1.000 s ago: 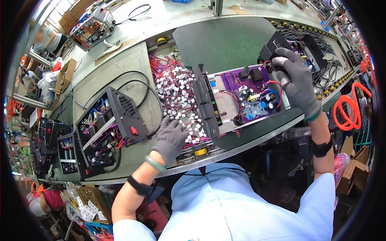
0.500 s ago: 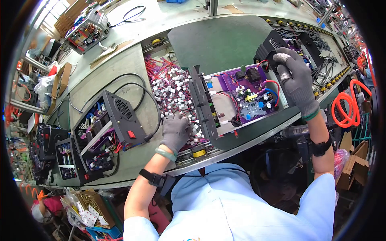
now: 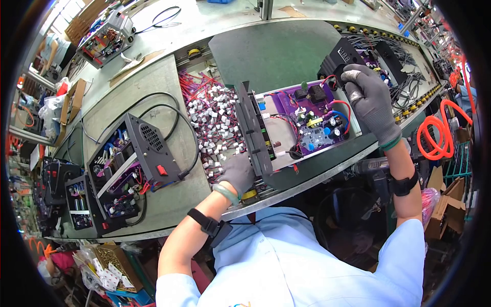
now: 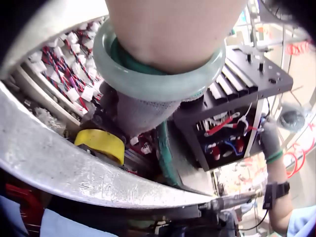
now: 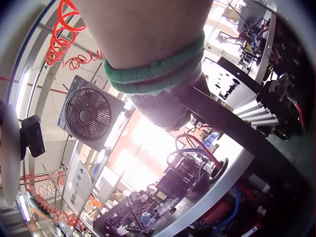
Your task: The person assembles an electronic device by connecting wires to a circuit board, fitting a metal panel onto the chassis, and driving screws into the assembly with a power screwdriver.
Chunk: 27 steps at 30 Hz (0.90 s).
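Observation:
My left hand [image 3: 238, 171], in a grey glove, is at the lower left edge of the black front panel [image 3: 254, 134] of an uncovered electronics chassis. Its fingertips are hidden, and I cannot tell whether they grip the panel. Small white connectors [image 3: 217, 120] on red and black wires lie in a heap beside this hand. Inside the chassis sits a purple circuit board [image 3: 313, 115] with red and blue leads. At the far right end of the chassis my gloved right hand [image 3: 372, 100], tape on its fingers, holds the black end panel [image 3: 341, 55] with curled fingers.
On the left stands a black unit [image 3: 156, 143] with a red switch and a looped black cable [image 3: 176, 97]. Another open chassis [image 3: 394, 66] and grey cables [image 3: 419, 79] lie to the right. A coiled orange hose [image 3: 434, 138] hangs beyond the bench's metal front edge [image 3: 327, 168].
My left hand has moved right from the heap of connectors to the black front panel. My right hand stays at the end panel. The whole head view has shifted slightly.

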Tool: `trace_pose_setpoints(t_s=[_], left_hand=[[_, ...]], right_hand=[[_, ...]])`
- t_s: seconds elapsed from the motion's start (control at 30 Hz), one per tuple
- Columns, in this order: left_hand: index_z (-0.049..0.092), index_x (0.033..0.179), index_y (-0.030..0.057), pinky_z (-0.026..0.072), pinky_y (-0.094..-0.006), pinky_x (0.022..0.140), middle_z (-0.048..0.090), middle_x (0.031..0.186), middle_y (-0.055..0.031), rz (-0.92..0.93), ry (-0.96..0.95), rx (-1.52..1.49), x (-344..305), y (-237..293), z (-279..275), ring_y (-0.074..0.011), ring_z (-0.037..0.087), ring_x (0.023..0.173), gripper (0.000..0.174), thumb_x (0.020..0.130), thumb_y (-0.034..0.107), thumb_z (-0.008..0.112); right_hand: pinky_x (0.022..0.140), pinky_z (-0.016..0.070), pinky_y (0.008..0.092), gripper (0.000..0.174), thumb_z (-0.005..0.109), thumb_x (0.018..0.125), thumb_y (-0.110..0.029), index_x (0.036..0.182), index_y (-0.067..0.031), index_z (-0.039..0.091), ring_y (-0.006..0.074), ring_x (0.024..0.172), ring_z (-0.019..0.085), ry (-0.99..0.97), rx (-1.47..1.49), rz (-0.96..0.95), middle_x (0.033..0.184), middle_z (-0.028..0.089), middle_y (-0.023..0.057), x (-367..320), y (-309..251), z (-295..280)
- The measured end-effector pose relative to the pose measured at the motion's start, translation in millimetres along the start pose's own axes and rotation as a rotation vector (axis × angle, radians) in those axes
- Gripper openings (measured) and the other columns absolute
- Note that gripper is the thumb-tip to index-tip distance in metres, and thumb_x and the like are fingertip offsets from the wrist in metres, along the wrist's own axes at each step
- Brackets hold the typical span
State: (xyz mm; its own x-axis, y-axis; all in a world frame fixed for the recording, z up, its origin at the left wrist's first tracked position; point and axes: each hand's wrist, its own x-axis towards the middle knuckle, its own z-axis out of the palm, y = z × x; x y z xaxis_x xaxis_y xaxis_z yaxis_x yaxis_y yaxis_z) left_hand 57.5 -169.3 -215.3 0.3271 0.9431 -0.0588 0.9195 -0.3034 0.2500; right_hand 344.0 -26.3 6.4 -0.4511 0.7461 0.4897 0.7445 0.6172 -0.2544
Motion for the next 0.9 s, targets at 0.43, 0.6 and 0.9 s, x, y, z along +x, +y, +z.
trace_pose_setpoints(t_s=[0.43,0.6,0.9], left_hand=[[0.076,0.089,0.0095,0.0538,-0.0420,0.069,0.070,0.079,-0.0150,-0.182,-0.224,-0.067,-8,-12,-44,-0.0298,0.071,0.077,0.017,0.088,0.022,0.064],[0.076,0.091,0.0042,0.0518,-0.0364,0.063,0.069,0.074,-0.0132,-0.392,0.126,-0.595,-34,-47,-39,-0.0247,0.066,0.066,0.016,0.086,0.019,0.076],[0.068,0.100,0.0052,0.0530,-0.0522,0.078,0.069,0.086,-0.0238,-0.535,0.212,-0.334,-17,-50,-26,-0.0423,0.068,0.085,0.021,0.095,0.023,0.058]], right_hand=[[0.084,0.0534,0.0297,0.015,0.063,0.088,0.002,0.102,0.0022,0.069,0.0200,0.093,0.068,-0.012,0.135,0.090,0.109,0.070,0.0105,-4,16,0],[0.089,0.0522,0.0284,0.016,0.060,0.095,-0.001,0.107,0.0034,0.069,0.0173,0.098,0.068,-0.038,0.384,0.262,0.108,0.071,0.0126,-5,21,3],[0.090,0.0525,0.0283,0.016,0.062,0.093,-0.001,0.107,0.0031,0.069,0.0175,0.099,0.068,-0.027,0.385,0.230,0.112,0.071,0.0123,-7,23,3]])
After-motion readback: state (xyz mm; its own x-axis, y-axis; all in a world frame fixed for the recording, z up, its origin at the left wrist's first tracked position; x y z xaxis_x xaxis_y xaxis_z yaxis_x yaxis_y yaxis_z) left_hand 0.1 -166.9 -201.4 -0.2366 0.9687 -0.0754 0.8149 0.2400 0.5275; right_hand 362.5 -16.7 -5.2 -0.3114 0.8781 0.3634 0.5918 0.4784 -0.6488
